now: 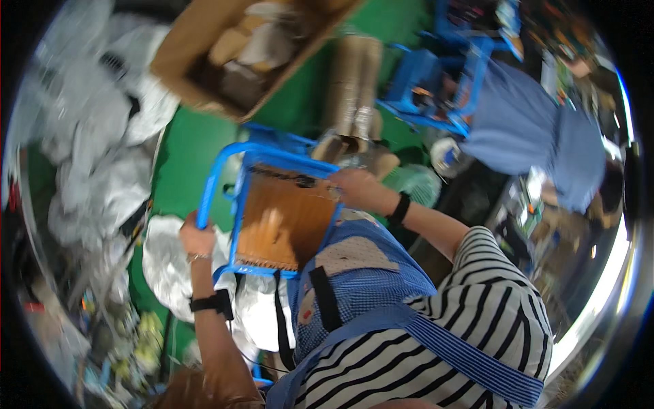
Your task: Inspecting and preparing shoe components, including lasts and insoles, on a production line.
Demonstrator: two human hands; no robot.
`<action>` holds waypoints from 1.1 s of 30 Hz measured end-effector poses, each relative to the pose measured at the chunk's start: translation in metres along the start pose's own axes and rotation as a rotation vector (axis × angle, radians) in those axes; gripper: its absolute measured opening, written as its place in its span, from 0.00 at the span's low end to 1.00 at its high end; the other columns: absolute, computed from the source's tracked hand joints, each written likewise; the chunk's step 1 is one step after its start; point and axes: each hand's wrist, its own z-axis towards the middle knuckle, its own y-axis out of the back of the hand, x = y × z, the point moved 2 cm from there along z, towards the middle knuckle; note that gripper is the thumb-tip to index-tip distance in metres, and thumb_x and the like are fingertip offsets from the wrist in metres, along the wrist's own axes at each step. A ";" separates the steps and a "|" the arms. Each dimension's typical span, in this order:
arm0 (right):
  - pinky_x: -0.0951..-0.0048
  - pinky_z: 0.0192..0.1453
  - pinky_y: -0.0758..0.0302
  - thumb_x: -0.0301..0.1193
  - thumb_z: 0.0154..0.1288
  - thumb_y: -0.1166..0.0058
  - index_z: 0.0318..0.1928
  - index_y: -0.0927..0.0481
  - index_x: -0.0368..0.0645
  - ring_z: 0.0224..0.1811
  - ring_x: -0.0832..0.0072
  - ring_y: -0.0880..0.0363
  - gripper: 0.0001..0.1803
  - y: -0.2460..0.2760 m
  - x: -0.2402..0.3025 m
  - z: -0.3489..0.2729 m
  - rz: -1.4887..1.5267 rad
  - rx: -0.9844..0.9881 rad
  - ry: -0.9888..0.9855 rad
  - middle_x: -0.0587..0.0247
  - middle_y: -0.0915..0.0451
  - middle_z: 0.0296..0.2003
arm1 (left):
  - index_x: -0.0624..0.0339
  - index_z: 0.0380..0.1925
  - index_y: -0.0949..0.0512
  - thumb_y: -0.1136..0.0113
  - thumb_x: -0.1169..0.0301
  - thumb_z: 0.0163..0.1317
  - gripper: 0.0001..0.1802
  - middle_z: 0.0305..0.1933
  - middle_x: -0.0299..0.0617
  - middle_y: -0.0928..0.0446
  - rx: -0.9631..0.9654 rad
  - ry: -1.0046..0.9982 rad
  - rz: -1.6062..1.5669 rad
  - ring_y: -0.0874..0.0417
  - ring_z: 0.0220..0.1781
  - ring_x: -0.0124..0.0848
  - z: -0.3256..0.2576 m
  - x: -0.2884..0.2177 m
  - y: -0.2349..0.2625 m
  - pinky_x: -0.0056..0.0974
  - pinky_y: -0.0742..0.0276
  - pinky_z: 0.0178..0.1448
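Observation:
A blue tube-framed chair (212, 178) with a brown cardboard sheet (283, 215) over its seat stands tilted in front of me. My left hand (197, 238) is closed round the curved blue tube at its left side. My right hand (355, 189) is closed at the far right corner of the seat frame, partly blurred. A wristband sits on each of my wrists. The blue apron over my lap touches the seat's right edge.
A cardboard box (197, 61) with pale items stands ahead on the green floor (194, 153). Clear plastic bags (95, 136) heap up on the left. Wrapped brown rolls (355, 82), a blue crate (426, 88) and a person in blue-grey clothing (518, 116) are ahead and right.

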 end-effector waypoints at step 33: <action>0.53 0.66 0.41 0.30 0.43 0.37 0.63 0.38 0.48 0.66 0.50 0.46 0.42 -0.292 -0.072 -0.674 0.187 -1.538 -1.551 0.49 0.44 0.63 | 0.56 0.46 0.21 0.41 0.58 0.54 0.21 0.40 0.53 0.22 0.685 -0.945 0.771 0.21 0.44 0.47 -0.262 -0.067 -0.212 0.43 0.26 0.49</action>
